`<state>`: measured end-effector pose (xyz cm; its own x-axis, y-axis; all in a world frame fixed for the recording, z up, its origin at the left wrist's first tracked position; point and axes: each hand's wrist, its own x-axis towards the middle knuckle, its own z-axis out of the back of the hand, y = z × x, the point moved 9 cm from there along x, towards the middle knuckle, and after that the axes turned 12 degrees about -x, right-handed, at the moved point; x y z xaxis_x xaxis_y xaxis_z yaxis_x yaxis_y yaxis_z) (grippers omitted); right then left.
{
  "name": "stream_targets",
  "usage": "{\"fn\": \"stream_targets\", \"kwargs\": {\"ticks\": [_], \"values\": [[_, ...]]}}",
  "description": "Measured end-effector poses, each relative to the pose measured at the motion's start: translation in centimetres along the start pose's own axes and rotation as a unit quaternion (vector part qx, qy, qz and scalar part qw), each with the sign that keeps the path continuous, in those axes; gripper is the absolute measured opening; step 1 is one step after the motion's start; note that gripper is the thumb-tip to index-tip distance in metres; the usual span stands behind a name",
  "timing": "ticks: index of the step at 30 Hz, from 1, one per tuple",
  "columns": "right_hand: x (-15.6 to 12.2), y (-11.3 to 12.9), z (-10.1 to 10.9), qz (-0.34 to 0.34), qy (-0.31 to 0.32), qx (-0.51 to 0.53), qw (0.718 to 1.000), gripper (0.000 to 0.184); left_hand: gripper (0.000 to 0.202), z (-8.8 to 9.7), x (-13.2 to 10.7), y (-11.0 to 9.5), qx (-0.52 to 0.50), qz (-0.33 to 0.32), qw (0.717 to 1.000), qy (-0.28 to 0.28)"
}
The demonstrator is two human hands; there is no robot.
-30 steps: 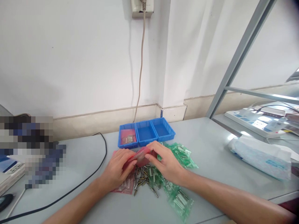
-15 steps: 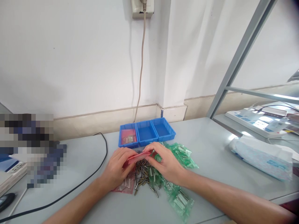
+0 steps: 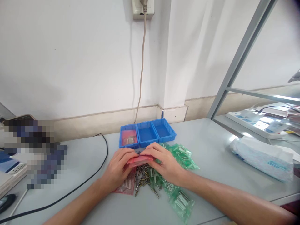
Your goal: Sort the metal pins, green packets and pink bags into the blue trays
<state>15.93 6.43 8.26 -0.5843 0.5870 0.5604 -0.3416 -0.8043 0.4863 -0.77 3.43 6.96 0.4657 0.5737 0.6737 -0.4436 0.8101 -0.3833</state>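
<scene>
A pink plastic bag (image 3: pixel 140 160) is stretched between my two hands above a pile of small metal pins (image 3: pixel 143 176). My left hand (image 3: pixel 119 165) grips its left end, and my right hand (image 3: pixel 164 161) pinches the right end. What lies inside the bag, if anything, I cannot make out. Under my left wrist rests another pink bag (image 3: pixel 126 187) with pale pieces in it. Green bags (image 3: pixel 181 201) holding light-coloured pieces lie around and beyond my right hand.
Three joined blue bins (image 3: pixel 146 132) stand behind my hands; the left one contains a pink bag (image 3: pixel 126 134). A black cable (image 3: pixel 86 179) curves across the left of the table. At right lie a tissue pack (image 3: pixel 262 159) and, beyond the grey frame (image 3: pixel 241 56), power strips (image 3: pixel 255 123).
My right fingers have shifted left along the top edge of the pink bag, and the bag now shows more of its front face. My left hand has barely moved.
</scene>
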Motion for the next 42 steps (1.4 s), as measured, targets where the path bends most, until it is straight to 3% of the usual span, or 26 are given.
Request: {"fn": "stream_targets", "kwargs": {"ticks": [11,17,21,42], "values": [[-0.2,-0.2,0.2,-0.023,-0.001,0.019,1.0,0.022,0.021,0.2,0.0,0.0,0.003,0.004,1.0,-0.006],[-0.5,-1.4,0.4,-0.089,-0.028,0.046,0.995,0.03,0.02,0.2,0.1,0.0,0.005,0.014,1.0,-0.006],[-0.4,-0.9,0.2,-0.062,-0.01,0.043,0.997,0.017,0.02,0.2,0.1,0.0,0.006,0.016,1.0,-0.009],[-0.5,-1.0,0.1,-0.084,-0.002,0.029,0.996,0.016,0.02,0.1,0.2,-0.2,0.009,0.009,1.0,-0.003]]}}
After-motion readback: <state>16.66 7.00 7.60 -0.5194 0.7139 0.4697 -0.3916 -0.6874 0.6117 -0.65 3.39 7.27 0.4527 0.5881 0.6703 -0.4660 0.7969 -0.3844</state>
